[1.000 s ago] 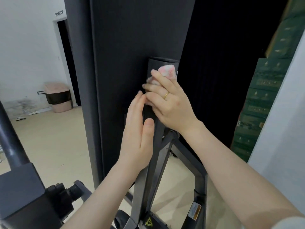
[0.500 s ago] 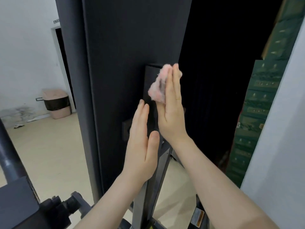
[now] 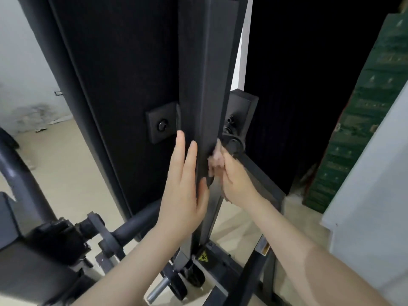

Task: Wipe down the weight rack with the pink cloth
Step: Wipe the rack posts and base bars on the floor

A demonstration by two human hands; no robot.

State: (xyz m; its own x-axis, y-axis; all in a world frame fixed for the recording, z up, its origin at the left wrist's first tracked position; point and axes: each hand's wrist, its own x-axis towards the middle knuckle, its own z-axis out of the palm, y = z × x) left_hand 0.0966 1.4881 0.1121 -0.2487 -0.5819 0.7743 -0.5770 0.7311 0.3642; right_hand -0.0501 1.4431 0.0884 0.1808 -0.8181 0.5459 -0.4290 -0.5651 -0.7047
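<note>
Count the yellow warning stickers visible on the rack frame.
2. One triangular warning sticker sits on the base beside the upright's foot; one striped sticker is on the right leg. Others may be hidden.

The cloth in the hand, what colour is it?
Pale pink. The cloth shows in the head view, bunched in the right hand against the black post.

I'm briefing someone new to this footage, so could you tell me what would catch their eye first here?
Centre frame, a tall black upright post of the weight rack dominates. The left hand lies flat against its left face, while the right hand presses a pink cloth to its right edge. A yellow warning sticker sits at its base.
</note>
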